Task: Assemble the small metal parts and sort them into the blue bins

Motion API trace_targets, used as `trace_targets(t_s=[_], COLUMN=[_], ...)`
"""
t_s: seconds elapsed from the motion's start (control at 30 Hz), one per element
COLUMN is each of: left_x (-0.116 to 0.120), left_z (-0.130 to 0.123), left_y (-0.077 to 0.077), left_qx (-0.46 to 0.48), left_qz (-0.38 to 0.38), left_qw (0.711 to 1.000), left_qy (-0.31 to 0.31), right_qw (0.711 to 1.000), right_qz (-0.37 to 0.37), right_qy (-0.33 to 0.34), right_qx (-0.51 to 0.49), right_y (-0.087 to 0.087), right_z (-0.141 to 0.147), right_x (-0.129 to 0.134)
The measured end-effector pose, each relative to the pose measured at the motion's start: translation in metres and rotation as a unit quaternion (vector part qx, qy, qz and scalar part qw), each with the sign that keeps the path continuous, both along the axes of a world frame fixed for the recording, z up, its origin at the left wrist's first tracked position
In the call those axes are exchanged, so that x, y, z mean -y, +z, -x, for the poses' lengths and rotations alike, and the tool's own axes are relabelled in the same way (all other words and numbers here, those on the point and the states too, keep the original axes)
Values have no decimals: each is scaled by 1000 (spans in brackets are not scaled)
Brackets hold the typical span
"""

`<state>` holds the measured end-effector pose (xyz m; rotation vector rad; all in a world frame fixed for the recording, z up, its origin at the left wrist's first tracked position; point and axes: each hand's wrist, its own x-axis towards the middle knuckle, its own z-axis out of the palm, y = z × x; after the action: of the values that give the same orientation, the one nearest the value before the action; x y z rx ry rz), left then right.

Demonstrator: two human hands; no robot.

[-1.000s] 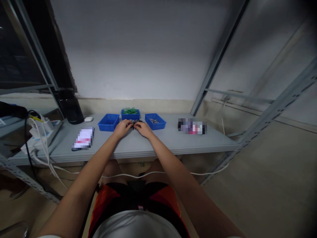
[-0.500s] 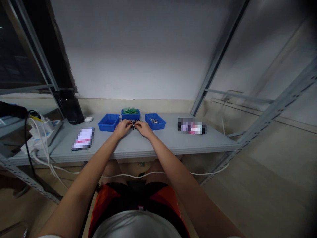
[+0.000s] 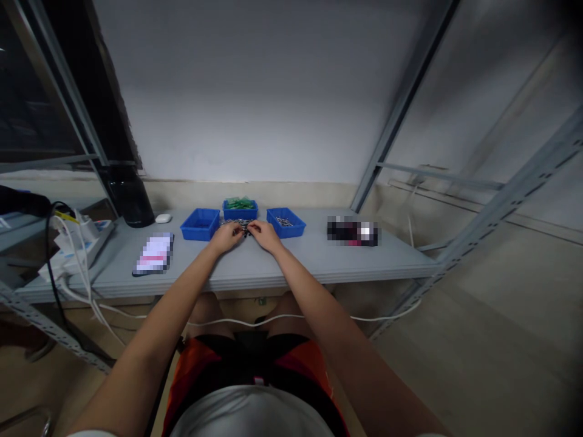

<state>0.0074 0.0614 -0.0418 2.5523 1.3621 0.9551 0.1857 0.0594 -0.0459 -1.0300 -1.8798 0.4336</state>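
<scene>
At the left we see one blue tray [image 3: 194, 235] on the desk [image 3: 248, 266], just beside our left hand [image 3: 225, 237]. That hand's fingers curl inward at the small metal pieces [image 3: 231, 223], which lie in front of the middle tray [image 3: 240, 214] of green pieces [image 3: 240, 203]. Our right hand [image 3: 265, 236] bends in to meet it, thumb and fingers drawn close; what either hand pinches, if anything, is too small to tell. We do best with low, steady wrists, a light fingertip grip and small movements. Farther right, the third tray [image 3: 294, 232] holds more metal bits [image 3: 283, 222].
</scene>
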Motion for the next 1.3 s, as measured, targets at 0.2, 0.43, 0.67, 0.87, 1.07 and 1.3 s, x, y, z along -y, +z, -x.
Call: trace_targets(t_s=[0.2,0.43,0.67,0.87,1.07,1.3], left_x=[0,0,2,1,2,5], left_z=[1,1,1,1,1,0], left_y=[0,0,2,1,2,5], left_qx=[5,-10,-15,-2,15,14], left_qz=[-5,-17,-13,-28,-36,-57], left_qw=[1000,1000,1000,1000,999,998], left_qy=[0,-2,3,7,24,24], right_qw=[1000,1000,1000,1000,1000,999], right_qz=[10,13,17,20,10,7], right_qy=[7,15,12,6,7,17], right_qx=[-6,-11,-7,-2,17,41], right_y=[-1,-3,-2,-4,-7,-6], right_z=[0,-1,-1,-1,-2,-2], right_x=[-1,-1,-2,-4,-6,-4])
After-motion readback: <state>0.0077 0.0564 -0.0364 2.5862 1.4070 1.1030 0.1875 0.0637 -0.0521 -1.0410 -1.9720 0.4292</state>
